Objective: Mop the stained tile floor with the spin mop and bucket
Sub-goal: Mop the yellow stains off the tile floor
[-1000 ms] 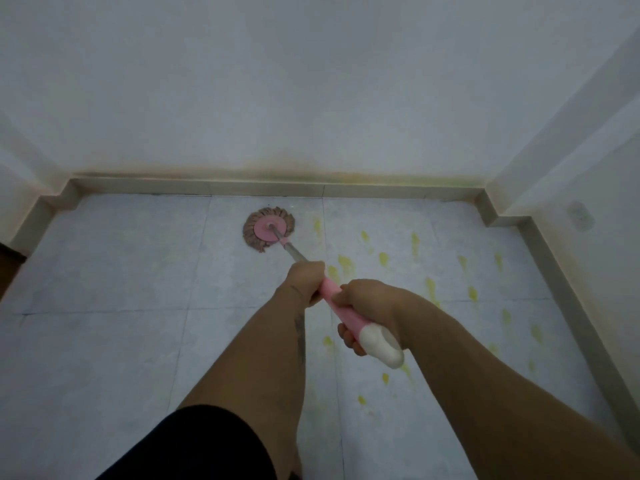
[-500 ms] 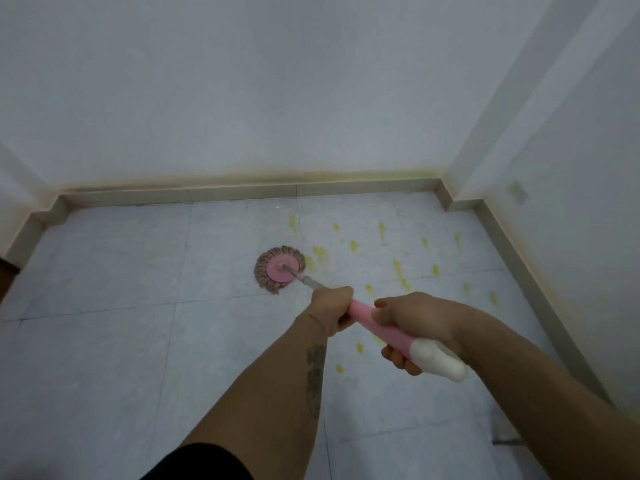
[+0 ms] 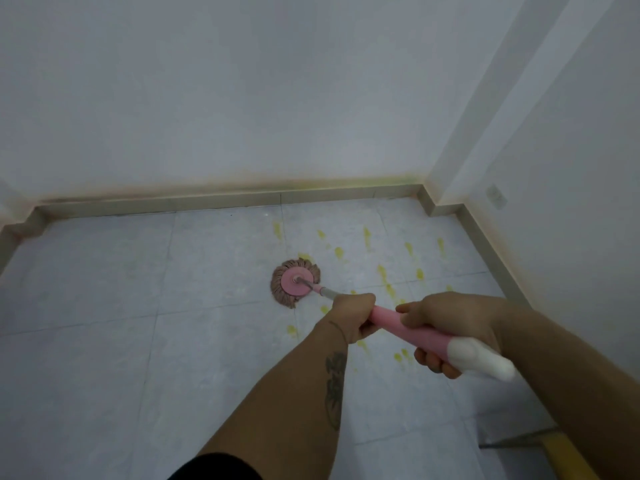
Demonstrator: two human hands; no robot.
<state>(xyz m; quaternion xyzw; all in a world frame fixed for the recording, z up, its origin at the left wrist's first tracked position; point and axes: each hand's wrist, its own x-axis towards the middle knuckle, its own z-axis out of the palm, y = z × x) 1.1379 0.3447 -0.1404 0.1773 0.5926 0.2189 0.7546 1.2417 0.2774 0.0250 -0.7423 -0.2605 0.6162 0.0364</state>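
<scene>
On the tile (image 3: 104, 289), both hands, left (image 3: 351, 315) and right (image 3: 446, 327), grasp the mop (image 3: 296, 282), pressing it flat beside stains (image 3: 382, 271) at three o'clock.

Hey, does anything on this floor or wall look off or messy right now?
Yes. Yellow stains dot the tile floor right of the mop head, several smeared into streaks. A yellowish-brown discoloration also runs along the wall's base.

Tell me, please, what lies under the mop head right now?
The mop head rests on the tile floor, with yellow stains beside it. Whether a stain lies beneath cannot be seen; the strands cover that patch.
</scene>
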